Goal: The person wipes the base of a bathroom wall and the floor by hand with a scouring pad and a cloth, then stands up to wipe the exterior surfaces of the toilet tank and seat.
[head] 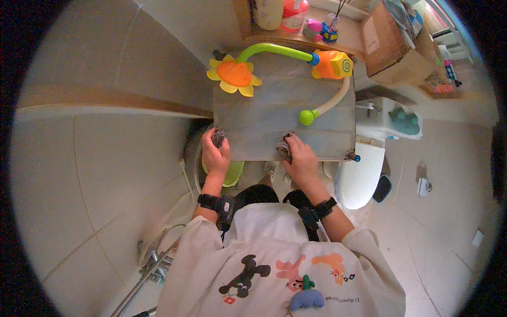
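On the left, my left hand (216, 152) is closed around a dark, mottled wad (218, 137) at the near left corner of a grey board-like surface (261, 115). My right hand (302, 158) grips a crumpled grey-brown cloth-like wad (283, 147) against the surface near its front edge. What the wads are made of is hard to tell. Beyond the hands lies a plastic toy shower: an orange and yellow flower head (234, 74), a green curved pipe (277, 48), an orange and yellow base (332, 64) and a pale hose (332, 100) ending in a green ball.
A toilet with a white lid (361, 174) stands to the right, its cistern behind. A wooden ledge (348, 42) at the back holds bottles, small toys and a cardboard box (390, 47). A green basin (233, 173) shows below the left edge; shower fittings (156, 265) are at lower left.
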`<action>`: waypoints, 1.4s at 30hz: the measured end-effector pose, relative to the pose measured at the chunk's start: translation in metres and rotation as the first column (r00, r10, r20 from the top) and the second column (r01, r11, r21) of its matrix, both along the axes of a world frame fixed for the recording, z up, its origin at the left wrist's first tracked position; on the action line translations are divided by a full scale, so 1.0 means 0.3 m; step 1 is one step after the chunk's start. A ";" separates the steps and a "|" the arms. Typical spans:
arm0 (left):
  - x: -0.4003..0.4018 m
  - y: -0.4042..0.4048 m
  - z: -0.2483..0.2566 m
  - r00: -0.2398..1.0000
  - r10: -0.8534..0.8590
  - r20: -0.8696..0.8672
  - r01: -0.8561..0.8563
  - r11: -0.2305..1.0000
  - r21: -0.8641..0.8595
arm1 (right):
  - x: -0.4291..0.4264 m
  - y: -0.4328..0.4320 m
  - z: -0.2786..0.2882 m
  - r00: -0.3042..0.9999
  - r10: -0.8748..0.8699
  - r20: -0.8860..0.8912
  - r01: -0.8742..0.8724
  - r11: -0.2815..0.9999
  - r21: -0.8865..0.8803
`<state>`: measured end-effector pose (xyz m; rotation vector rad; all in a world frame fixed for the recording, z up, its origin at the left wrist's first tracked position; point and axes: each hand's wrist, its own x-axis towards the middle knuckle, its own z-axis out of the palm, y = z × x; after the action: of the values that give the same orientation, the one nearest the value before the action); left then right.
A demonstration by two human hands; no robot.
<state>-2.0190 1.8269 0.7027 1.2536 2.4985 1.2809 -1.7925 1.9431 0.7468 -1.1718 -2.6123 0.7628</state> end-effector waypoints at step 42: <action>-0.052 -0.033 -0.043 0.974 0.109 0.198 -0.093 0.992 -0.090 | 0.370 -0.007 0.061 0.943 -0.329 -0.051 0.323 0.941 -0.099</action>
<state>-2.0347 1.8169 0.6899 0.9383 2.4683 1.2456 -1.6816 1.9412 0.7652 -1.5249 -2.2656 0.8375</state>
